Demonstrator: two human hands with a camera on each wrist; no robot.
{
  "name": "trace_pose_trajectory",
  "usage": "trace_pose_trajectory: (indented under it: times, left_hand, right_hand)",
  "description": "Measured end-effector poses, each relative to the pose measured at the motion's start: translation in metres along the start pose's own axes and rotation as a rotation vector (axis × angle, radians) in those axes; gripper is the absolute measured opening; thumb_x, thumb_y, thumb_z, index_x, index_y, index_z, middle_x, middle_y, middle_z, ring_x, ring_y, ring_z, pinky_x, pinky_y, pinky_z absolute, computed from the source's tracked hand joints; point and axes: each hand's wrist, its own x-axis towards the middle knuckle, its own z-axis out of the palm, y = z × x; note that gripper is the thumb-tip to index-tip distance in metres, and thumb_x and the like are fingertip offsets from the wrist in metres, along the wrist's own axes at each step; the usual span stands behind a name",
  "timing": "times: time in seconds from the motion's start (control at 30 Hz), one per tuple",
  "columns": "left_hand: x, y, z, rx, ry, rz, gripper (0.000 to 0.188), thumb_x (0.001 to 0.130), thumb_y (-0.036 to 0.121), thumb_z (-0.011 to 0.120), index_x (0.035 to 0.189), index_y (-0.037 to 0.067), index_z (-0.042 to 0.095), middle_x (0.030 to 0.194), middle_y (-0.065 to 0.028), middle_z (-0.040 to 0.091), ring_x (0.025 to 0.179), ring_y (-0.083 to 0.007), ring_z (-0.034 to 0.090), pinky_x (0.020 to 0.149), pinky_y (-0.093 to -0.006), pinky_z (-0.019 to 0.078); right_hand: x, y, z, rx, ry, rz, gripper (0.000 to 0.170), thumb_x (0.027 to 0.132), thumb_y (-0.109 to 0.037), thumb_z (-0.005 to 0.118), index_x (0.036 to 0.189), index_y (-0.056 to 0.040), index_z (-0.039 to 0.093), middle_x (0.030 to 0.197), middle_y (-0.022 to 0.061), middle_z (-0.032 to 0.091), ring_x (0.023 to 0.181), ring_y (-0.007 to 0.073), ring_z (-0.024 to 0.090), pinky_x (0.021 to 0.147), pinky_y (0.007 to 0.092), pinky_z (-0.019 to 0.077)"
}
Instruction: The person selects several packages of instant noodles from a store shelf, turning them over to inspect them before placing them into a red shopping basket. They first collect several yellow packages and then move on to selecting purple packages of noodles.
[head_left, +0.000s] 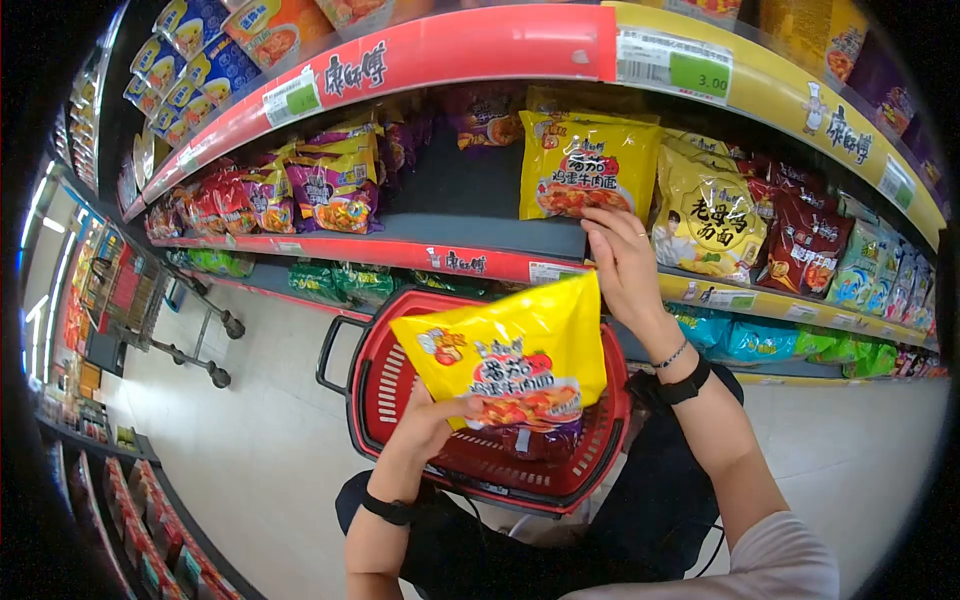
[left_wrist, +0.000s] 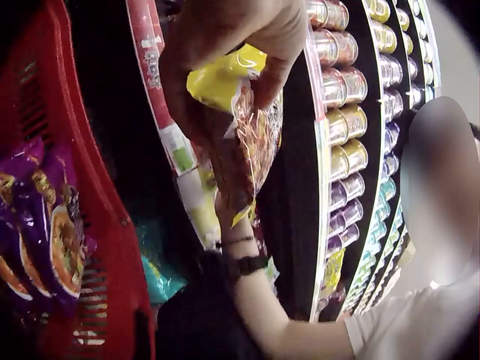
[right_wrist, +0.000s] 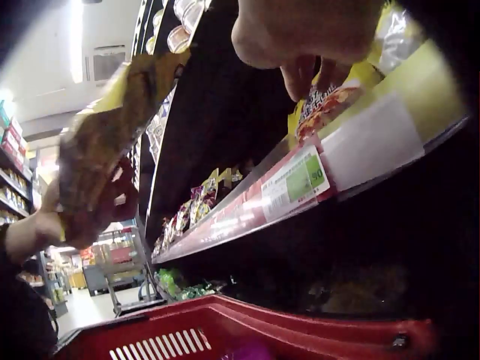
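Note:
My left hand [head_left: 424, 422] grips a yellow instant noodle packet [head_left: 520, 345] by its lower left side, thumb across the front. The packet is held over a red shopping basket [head_left: 378, 400]; in the left wrist view the hand [left_wrist: 225, 45] holds it edge-on. Inside the basket lie purple noodle packets [left_wrist: 56, 217]. My right hand [head_left: 625, 260] reaches to the shelf, its fingertips at the lower front of another yellow noodle packet [head_left: 580, 155] that stands there. In the right wrist view the fingers point down at that packet [right_wrist: 330, 109].
Purple noodle packets [head_left: 335, 185] stand left on the same shelf, pale yellow packets [head_left: 705, 215] right. A red shelf edge [head_left: 400, 258] runs close behind the basket. Cup noodles [head_left: 215, 75] line the shelf above. A shopping cart [head_left: 150, 290] stands in the left aisle.

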Motion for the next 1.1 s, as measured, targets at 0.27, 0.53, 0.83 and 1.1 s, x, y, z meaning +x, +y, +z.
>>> trace_pose_trajectory:
  times: [0.27,0.53,0.83,1.1]
  left_hand:
    - [0.084,0.07,0.053,0.146,-0.1,0.285,0.055,0.077,0.001,0.069,0.125,0.004,0.044,0.114,-0.0068,0.058,0.105,-0.0188,0.057,0.09,-0.0346,0.048]
    - [0.175,0.061,0.071,0.5,-0.149,0.512,0.044,0.082,-0.002,0.065,0.119,0.0,0.042,0.114,-0.01,0.057,0.101,-0.0162,0.058,0.083,-0.0313,0.0515]
    - [0.192,0.048,0.066,0.742,0.023,0.614,0.06,0.077,0.007,0.073,0.127,-0.002,0.039,0.111,-0.0139,0.059,0.097,-0.0167,0.06,0.08,-0.0288,0.0496]
    - [0.16,0.037,0.07,1.018,0.284,0.939,0.051,0.079,0.01,0.069,0.122,-0.001,0.044,0.105,-0.015,0.06,0.098,-0.0246,0.059,0.086,-0.0347,0.0468]
  right_hand:
    - [-0.008,-0.004,-0.028,0.319,0.236,0.031,0.028,0.092,-0.016,0.049,0.112,0.0031,0.056,0.102,0.0186,0.06,0.097,0.0307,0.055,0.087,0.0372,0.0415]
    - [-0.008,0.018,-0.031,0.24,0.345,0.252,0.025,0.085,0.001,0.056,0.11,0.0018,0.056,0.086,0.0098,0.063,0.074,0.0152,0.058,0.069,0.0275,0.0472]
    - [-0.011,0.005,-0.04,0.104,0.345,0.249,0.033,0.079,0.0,0.061,0.111,-0.0019,0.056,0.104,0.0123,0.051,0.085,0.0211,0.054,0.07,0.0325,0.0456]
    - [-0.019,0.003,-0.03,-0.029,0.186,0.118,0.031,0.078,-0.003,0.063,0.109,-0.0033,0.058,0.102,0.0124,0.053,0.09,0.0301,0.055,0.078,0.0373,0.0455]
